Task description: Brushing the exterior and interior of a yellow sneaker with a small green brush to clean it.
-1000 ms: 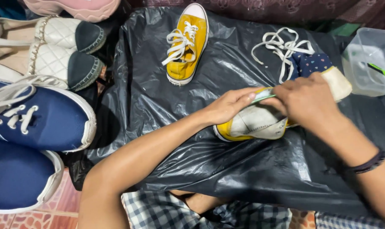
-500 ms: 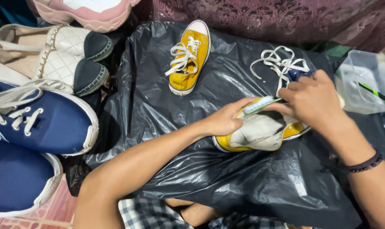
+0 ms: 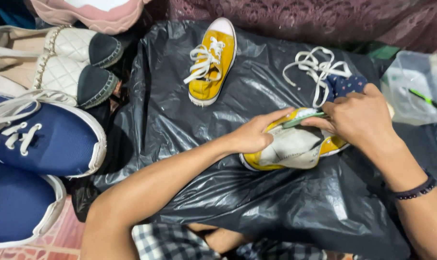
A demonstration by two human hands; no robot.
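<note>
In the head view, the left hand [image 3: 254,137] is pressing down on the yellow canvas sneaker lying sole-up [image 3: 293,147] on the crinkled black plastic sheet [image 3: 257,202], fingers closed over its near edge. The right hand [image 3: 360,118] is pinching a slim green-handled brush [image 3: 305,119] against the sneaker's far rim. Farther left, a matching yellow laced sneaker [image 3: 211,60] is sitting upright. Loose white laces [image 3: 314,67] are lying far right, near a clear plastic tub [image 3: 415,86].
</note>
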